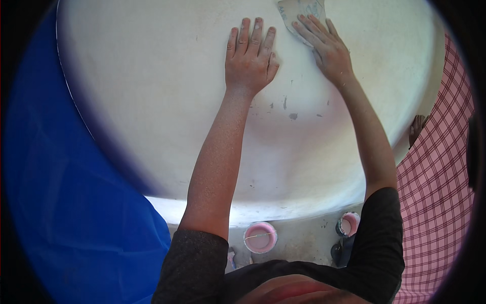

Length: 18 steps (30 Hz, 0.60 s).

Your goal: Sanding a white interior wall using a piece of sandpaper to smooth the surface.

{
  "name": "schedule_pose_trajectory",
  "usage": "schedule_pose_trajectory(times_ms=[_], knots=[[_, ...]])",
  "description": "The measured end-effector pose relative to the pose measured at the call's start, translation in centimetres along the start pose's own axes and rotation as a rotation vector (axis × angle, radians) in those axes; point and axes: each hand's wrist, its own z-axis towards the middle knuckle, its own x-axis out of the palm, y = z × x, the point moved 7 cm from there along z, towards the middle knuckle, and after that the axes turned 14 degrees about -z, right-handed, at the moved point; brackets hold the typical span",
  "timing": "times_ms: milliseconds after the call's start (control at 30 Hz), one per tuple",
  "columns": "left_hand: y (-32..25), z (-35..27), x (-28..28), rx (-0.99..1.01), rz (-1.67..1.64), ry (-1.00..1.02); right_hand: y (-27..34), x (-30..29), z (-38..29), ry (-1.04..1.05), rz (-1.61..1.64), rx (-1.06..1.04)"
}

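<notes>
A large, smooth, off-white curved surface (152, 95) fills the middle of the view, with small grey marks on it below my hands. My left hand (251, 57) lies palm down on this surface, fingers slightly spread, with pale dust on them. To its right, my right hand (328, 49) rests with its fingers flat on a sheet of sandpaper (300, 9), which is pressed against the surface and bears writing on its back. The sheet's top edge is cut off by the view.
Blue sheeting (87, 228) hangs at the left, pink checked cloth (433, 212) at the right. Pink-rimmed buckets (261, 249) (348, 224) stand on the grey floor (303, 243) below. Another person's hand (417, 127) shows at the surface's right edge.
</notes>
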Motion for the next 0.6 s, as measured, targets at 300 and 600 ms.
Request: schedule_pose_trajectory(times_ms=[300, 600], knots=[[0.2, -0.4, -0.2, -0.009, 0.006, 0.005, -0.8, -1.3, 5.4, -0.049, 0.182, 0.199], [0.0, 0.1, 0.3, 0.036, 0.039, -0.05, 2.5, -0.9, 4.7, -0.13, 0.112, 0.389]])
